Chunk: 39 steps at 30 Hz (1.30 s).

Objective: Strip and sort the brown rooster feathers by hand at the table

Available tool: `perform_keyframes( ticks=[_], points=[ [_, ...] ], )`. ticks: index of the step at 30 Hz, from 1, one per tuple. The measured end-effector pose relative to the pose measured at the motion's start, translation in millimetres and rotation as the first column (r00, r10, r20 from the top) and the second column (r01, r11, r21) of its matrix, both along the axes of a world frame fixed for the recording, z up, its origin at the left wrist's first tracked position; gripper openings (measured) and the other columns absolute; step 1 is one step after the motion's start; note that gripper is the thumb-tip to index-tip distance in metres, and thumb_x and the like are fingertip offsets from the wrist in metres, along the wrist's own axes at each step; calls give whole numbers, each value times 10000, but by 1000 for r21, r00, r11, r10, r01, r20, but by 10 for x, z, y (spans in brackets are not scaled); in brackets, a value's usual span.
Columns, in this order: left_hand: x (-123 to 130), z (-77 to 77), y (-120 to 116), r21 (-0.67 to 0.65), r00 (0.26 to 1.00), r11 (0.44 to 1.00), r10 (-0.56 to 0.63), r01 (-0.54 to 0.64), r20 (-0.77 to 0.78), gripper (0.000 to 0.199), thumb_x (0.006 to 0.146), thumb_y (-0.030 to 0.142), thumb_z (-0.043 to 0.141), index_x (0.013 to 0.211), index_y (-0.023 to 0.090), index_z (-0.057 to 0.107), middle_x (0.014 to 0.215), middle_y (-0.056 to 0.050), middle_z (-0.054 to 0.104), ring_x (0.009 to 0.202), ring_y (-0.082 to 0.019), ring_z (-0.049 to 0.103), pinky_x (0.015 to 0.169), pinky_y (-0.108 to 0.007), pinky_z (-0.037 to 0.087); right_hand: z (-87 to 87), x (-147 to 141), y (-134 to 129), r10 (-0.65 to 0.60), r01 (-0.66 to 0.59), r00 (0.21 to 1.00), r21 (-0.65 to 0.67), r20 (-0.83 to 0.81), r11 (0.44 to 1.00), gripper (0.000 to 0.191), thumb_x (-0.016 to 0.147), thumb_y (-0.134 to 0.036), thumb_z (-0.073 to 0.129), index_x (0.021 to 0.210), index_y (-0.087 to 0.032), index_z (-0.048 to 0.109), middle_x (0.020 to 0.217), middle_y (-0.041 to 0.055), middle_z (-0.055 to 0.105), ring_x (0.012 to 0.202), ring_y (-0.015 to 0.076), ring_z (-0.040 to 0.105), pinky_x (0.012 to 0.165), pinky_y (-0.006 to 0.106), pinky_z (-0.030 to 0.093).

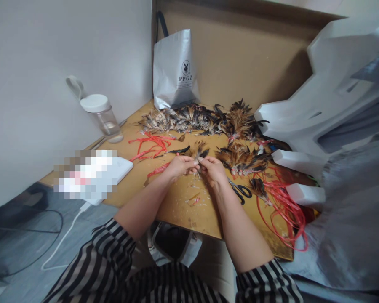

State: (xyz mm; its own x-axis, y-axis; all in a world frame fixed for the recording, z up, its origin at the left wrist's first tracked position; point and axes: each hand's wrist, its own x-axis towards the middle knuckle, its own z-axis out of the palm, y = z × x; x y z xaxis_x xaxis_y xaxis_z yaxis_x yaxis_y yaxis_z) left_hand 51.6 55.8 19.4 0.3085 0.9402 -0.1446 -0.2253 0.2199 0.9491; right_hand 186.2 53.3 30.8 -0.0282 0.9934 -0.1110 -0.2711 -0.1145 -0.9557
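Note:
Over the middle of the yellow table (183, 208), my left hand (182, 165) and my right hand (212, 168) meet with fingertips pinched together. Both grip a small tuft of brown feathers (199, 149), whose tips fan out beyond the fingers. Black-handled scissors (241, 191) lie just right of my right hand, blades partly hidden. Beyond them is a bunch of brown and black feathers (243, 159). Red strips (151, 144) lie left of my hands, with a dark feather (180, 150) beside them. A small feather bundle (258, 187) sits right of the scissors.
A long feather pile (183, 118) runs along the back, before a silver bag (175, 69). A clear bottle (109, 126) and a white power bank (123, 168) stand at the left. Tangled red strips (287, 210) and a white plastic chair (303, 109) are at the right.

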Motion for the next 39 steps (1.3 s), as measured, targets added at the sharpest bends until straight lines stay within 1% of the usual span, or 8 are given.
perform_keyframes(
  ticks=[3,5,10,13,17,26,33,39],
  points=[
    [2,13,-11,10,1000,1000,3,-3,2,216,661,289,686,644,81,628,562,-45,596,454,-47,504,438,-153,324,1,-6,-3,27,-28,999,-31,-43,999,337,494,-340,752,534,-174,461,403,-78,416,391,49,364,403,184,265],
    [0,6,-7,23,1000,1000,1,-1,-11,212,664,289,679,637,85,624,547,-41,589,452,-48,501,433,-153,322,3,-6,-7,35,-36,999,-36,-13,999,338,496,-356,749,539,-175,466,401,-79,413,385,49,355,400,187,259],
    [-4,-59,29,101,992,995,7,6,-127,174,696,264,628,647,96,631,545,-37,590,440,-51,490,434,-158,341,-30,19,-4,-24,-3,973,115,229,993,324,536,-412,723,525,-158,522,408,-62,438,383,44,316,392,197,215],
    [2,-85,40,162,976,986,1,34,-217,159,710,242,599,644,102,633,536,-32,590,429,-54,484,426,-162,346,-52,30,4,-44,-4,954,161,297,987,321,547,-437,709,543,-149,568,442,-43,488,400,54,336,400,204,234],
    [10,-73,31,171,971,984,0,42,-241,172,713,263,598,662,105,643,531,-32,595,416,-54,480,419,-163,345,-33,29,1,-18,-17,970,140,243,990,308,527,-426,722,593,-147,609,479,-28,535,418,67,382,422,211,286],
    [6,-97,39,134,980,990,-18,45,-197,166,706,256,611,711,98,664,626,-74,645,487,-75,539,463,-173,379,-7,11,-13,7,-17,988,67,155,998,292,504,-384,748,585,-141,609,496,-14,554,420,68,407,423,208,304],
    [-2,-53,11,111,978,993,-4,28,-209,129,696,207,613,651,93,651,564,-53,617,451,-60,509,458,-167,374,-32,20,-2,9,-56,960,161,280,985,310,529,-436,720,554,-151,600,511,-17,562,456,82,436,457,215,332],
    [-15,-41,7,110,981,993,-11,34,-196,129,702,199,607,636,94,643,560,-50,614,445,-63,510,455,-177,375,-75,-7,4,36,-77,974,175,223,982,290,563,-429,700,576,-157,600,521,-20,558,461,82,434,457,214,321]
  ],
)
